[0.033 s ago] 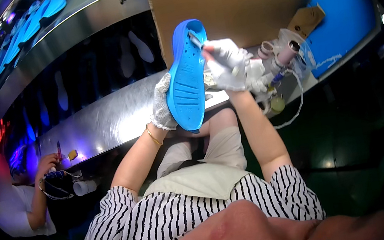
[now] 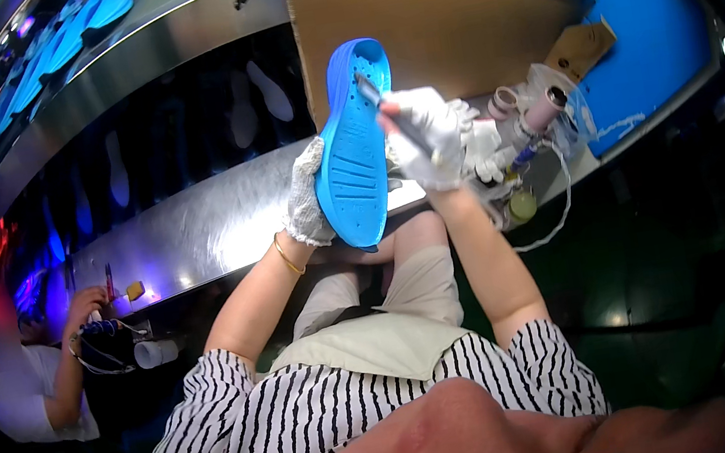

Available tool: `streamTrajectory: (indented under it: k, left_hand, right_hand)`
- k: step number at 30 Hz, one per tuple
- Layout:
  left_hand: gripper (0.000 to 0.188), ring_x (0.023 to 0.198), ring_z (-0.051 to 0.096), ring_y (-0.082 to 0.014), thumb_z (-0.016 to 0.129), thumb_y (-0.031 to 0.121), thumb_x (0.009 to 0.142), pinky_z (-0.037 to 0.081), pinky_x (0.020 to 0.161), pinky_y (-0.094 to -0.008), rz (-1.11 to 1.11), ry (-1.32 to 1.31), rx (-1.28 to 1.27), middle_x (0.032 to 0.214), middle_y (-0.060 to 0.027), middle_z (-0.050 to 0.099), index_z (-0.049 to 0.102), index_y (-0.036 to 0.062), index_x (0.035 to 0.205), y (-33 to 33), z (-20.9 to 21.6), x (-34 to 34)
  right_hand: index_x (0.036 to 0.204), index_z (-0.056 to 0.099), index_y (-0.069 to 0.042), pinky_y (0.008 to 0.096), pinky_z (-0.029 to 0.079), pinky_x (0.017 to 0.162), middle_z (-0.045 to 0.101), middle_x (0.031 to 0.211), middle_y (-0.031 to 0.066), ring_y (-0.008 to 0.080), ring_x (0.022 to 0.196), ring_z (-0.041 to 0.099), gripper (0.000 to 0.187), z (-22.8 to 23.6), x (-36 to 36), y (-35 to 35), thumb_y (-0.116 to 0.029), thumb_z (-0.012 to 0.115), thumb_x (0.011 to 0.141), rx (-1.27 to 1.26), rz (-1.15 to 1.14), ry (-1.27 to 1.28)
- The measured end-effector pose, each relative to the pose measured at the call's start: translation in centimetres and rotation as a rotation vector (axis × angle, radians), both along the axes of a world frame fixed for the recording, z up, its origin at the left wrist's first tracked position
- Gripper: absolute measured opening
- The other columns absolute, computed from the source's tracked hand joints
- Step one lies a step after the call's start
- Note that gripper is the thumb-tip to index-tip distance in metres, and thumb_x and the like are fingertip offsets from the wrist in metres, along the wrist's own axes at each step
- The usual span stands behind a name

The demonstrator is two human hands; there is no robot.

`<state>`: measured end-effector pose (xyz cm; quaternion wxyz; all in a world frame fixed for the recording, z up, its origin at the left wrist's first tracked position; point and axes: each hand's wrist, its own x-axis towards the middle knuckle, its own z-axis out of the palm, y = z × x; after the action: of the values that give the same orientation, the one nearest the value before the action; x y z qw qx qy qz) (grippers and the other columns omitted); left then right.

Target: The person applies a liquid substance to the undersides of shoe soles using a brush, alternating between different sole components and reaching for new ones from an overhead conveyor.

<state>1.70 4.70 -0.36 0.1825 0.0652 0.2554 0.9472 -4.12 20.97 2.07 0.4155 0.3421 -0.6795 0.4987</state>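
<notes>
A blue shoe sole (image 2: 352, 171) is held up nearly upright, its grooved and holed inner side facing me. My gloved left hand (image 2: 307, 199) grips its left edge near the lower end. In my right hand (image 2: 426, 136), also in a white glove, is a slim brush (image 2: 368, 90) with a greyish tip and a long handle. Its tip rests on or just over the upper, holed part of the sole. Motion blurs the right fingers slightly, but they are closed around the handle.
Behind the sole stands a cardboard sheet (image 2: 436, 30). A metal bench edge (image 2: 219, 216) runs leftward to another person's hand (image 2: 88, 303). Right of my hands are a pink spool (image 2: 543, 110), plastic wrap and a looped white cord (image 2: 569, 194). Blue soles (image 2: 109, 5) lie at upper left.
The brush tip has shifted slightly down and left on the sole, and my right hand has dropped a little. My left hand and the sole stay almost where they were.
</notes>
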Motion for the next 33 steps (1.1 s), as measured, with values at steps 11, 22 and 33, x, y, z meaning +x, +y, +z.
streamTrajectory:
  k: [11,22,33]
  left_hand:
    - [0.068,0.102,0.057,-0.0333,0.028,0.053,0.092,0.047,0.092,-0.0462,0.118,0.471,-0.036,0.118,-0.0200,0.053,0.038,-0.0014,0.131,-7.4,15.8,-9.4]
    - [0.032,0.112,0.053,-0.0212,0.040,0.021,0.097,0.044,0.095,-0.0333,1.033,0.820,-0.443,0.118,-0.0139,0.056,0.054,0.0010,0.119,-10.3,14.8,-16.5]
    - [0.054,0.114,0.051,-0.0312,0.055,0.041,0.082,0.038,0.099,-0.0339,0.659,0.198,-2.099,0.124,-0.0166,0.055,0.055,0.0044,0.122,-22.7,-5.7,-15.6]
  right_hand:
    - [0.093,0.062,0.001,0.0289,0.044,0.085,0.062,0.095,0.0102,0.0181,0.087,0.058,0.016,3.9,6.7,3.7,0.006,0.063,0.077,-0.364,0.273,-0.406]
    - [0.092,0.062,0.000,0.0249,0.045,0.078,0.062,0.091,0.0080,0.0143,0.084,0.058,0.017,0.7,5.8,4.3,0.007,0.063,0.077,-0.438,0.275,-0.596]
    - [0.090,0.062,0.001,0.0235,0.045,0.074,0.061,0.089,0.0070,0.0124,0.079,0.057,0.018,-2.0,3.7,2.4,0.004,0.067,0.073,-0.389,0.280,-0.762]
